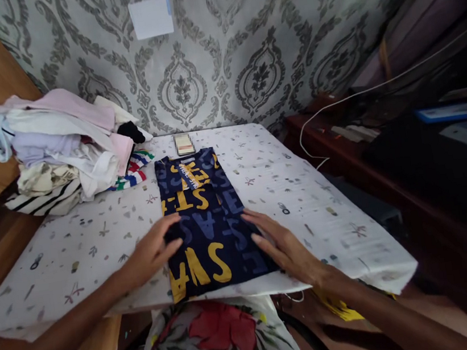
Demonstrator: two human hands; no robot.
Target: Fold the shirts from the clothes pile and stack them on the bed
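Note:
A navy T-shirt (206, 230) with yellow and blue lettering lies on the table, folded into a long narrow strip with its neckline at the far end. My left hand (151, 252) is at the shirt's left edge, its fingers spread and the tips over the cloth. On the opposite edge, my right hand (283, 246) has its fingers stretched out, the fingertips on or just above the fabric. Neither hand grips the cloth.
A heap of clothes (65, 139) covers the table's far left. Behind the shirt sits a small pale card-like item (184, 144). The table (337, 241) has a white patterned cover. Dark furniture (346, 183) with a white cable (302, 128) stands on the right.

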